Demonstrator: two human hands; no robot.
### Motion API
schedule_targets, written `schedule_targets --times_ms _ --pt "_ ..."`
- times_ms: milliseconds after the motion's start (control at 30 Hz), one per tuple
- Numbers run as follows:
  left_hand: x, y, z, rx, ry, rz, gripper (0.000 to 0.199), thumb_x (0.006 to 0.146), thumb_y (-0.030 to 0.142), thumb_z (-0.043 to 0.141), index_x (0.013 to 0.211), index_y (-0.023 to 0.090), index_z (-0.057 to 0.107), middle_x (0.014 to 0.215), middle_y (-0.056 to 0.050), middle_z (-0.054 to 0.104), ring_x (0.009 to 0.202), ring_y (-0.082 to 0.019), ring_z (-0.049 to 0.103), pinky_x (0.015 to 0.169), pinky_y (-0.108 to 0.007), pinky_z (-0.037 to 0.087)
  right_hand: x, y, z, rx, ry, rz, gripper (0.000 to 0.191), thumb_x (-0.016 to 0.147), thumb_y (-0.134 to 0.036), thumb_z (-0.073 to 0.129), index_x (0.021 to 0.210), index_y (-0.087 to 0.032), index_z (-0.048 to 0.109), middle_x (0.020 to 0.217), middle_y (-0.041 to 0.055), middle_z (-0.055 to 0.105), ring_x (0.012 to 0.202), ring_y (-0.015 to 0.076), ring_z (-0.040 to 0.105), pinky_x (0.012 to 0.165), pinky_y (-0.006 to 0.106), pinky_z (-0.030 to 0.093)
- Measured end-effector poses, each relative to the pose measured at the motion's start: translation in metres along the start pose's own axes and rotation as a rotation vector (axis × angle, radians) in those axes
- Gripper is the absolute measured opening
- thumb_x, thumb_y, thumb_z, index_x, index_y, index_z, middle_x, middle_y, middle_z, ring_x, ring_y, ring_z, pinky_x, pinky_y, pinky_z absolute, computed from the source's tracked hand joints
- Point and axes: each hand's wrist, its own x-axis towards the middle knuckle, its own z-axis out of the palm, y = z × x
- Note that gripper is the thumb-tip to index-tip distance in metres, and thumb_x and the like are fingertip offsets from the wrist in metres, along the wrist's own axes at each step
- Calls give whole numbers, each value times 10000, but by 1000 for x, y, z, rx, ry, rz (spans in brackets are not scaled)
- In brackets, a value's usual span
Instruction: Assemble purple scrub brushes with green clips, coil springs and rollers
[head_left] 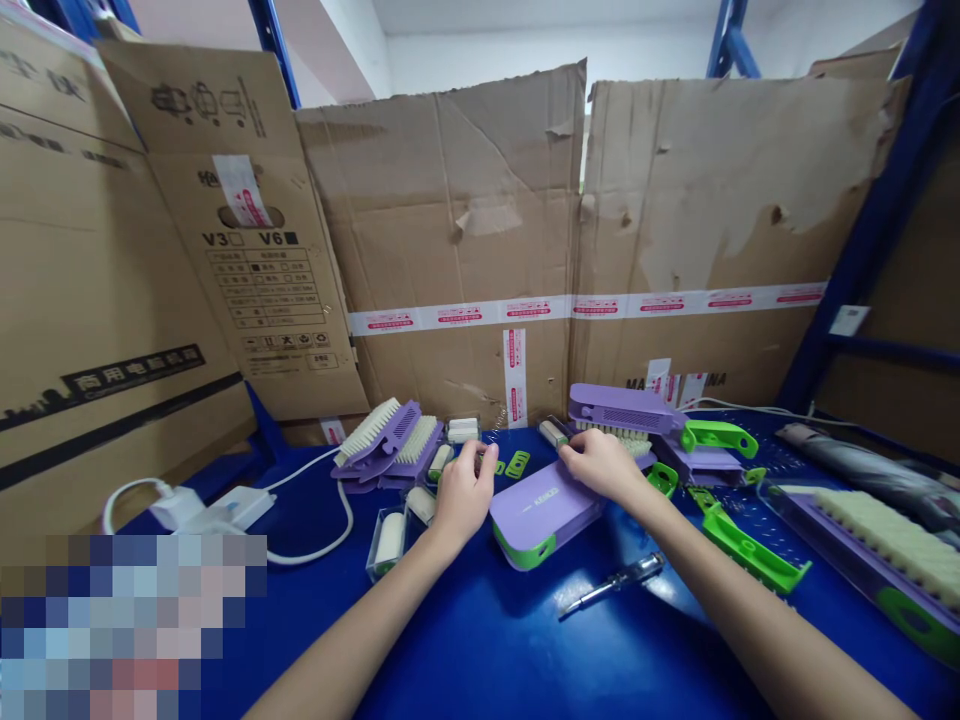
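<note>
My right hand is closed at the far edge of a purple casing with a green end, which lies on the blue tabletop. Beside that casing, my left hand has its fingers curled together; what they hold, if anything, is hidden. Small green plates lie just past its fingertips. Left of this hand stand clear-sided pieces with cream rollers. A screwdriver with a clear handle rests in front of the casing. Green curved parts lie right of my right forearm.
Purple brush heads with cream bristles are piled at the back left. More purple casings stack behind my right hand. A long bristled purple piece lies far right. A white power strip and cables sit left. Cardboard walls the back.
</note>
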Motion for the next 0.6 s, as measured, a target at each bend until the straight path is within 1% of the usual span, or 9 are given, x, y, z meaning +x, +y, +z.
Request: schedule_targets --times_ms 100,200,333,400,433,467,533,567,600 --pt "1 -1 0 -3 28 10 244 899 385 371 828 202 517 766 -31 626 714 -179 574 664 -275 376 3 1 -1 46 -10 -9 320 789 -367 437 681 -180 675 681 86 661 650 222 596 548 281 343" --pt "1 -2 0 -40 43 7 223 900 377 370 871 201 504 747 -23 602 689 -170 559 651 -274 372 10 7 3 187 -26 -83 292 788 -340 457 695 -168 674 664 63 657 637 194 582 553 264 354" --pt "1 -4 1 -102 43 -5 226 896 359 391 1051 205 448 634 21 535 611 -158 525 607 -266 365 20 14 9 545 -172 -124 316 810 -347 446 831 -131 677 775 58 691 681 166 601 562 234 408" --pt "2 -4 3 -130 47 1 247 893 336 400 1101 204 417 606 38 501 592 -151 512 607 -266 373 19 12 10 586 -198 -203 351 817 -390 451 842 -126 681 809 60 696 713 171 608 593 241 429" --pt "2 -4 3 -147 52 4 254 889 326 409 1111 204 410 609 40 495 594 -148 513 613 -267 382 16 9 10 550 -172 -262 366 820 -413 454 822 -131 687 800 57 695 719 175 609 618 251 435" --pt "2 -4 4 -167 56 6 263 883 321 423 1117 204 408 625 37 501 605 -146 522 622 -269 394 13 4 9 493 -118 -316 378 824 -431 455 793 -138 691 786 55 693 720 180 609 646 264 438" --pt "2 -1 5 -232 25 6 290 865 321 459 1128 207 416 702 17 540 647 -143 550 649 -274 423 3 -8 7 352 43 -382 383 835 -449 452 782 -161 700 801 55 695 761 197 612 719 299 436" --pt "2 0 5 -291 -33 14 311 854 320 481 1139 208 423 765 -1 567 682 -143 568 674 -279 441 -2 -15 7 307 117 -398 365 826 -456 473 799 -174 703 836 58 698 804 210 613 749 313 434" --pt "2 2 6 -368 -127 31 338 842 317 503 1154 208 433 844 -23 592 734 -147 586 712 -287 457 -6 -22 7 292 163 -402 349 822 -456 487 823 -182 703 856 60 699 837 220 613 770 324 434"
